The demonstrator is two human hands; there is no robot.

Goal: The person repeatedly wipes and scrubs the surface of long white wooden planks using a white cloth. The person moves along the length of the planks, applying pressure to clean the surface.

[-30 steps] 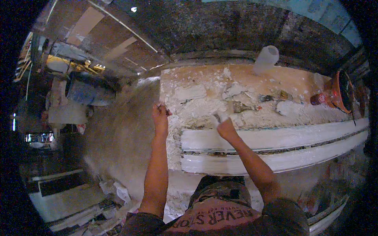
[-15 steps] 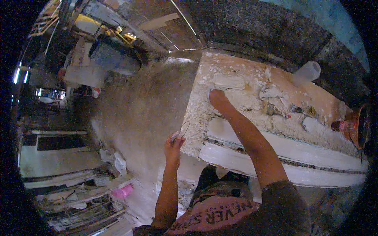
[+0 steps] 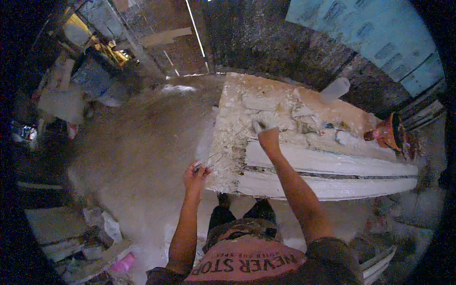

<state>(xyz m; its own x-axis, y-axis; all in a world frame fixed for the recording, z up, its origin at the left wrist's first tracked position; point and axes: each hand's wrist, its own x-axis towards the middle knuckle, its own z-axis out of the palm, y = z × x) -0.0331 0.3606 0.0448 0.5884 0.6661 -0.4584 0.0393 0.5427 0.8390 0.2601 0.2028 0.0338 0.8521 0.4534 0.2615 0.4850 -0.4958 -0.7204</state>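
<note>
Pressing on white plaster chunks (image 3: 266,124) at the near part of the worktop (image 3: 285,90), the right hand (image 3: 267,135) lies closed over them; such crumbly, brittle, light pieces are best cupped from beneath. The left hand (image 3: 195,172), off the worktop's corner, pinches what looks like a thin wire loop (image 3: 212,160), springy and light.

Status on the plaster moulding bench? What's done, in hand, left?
Done, by the look of it: two long white moulding strips lie cast along the workbench. In hand: the right hand presses into plaster rubble at the bench top, while the left hand pinches a thin wire loop off the bench's edge. Left: rubble covers much of the bench.
</note>
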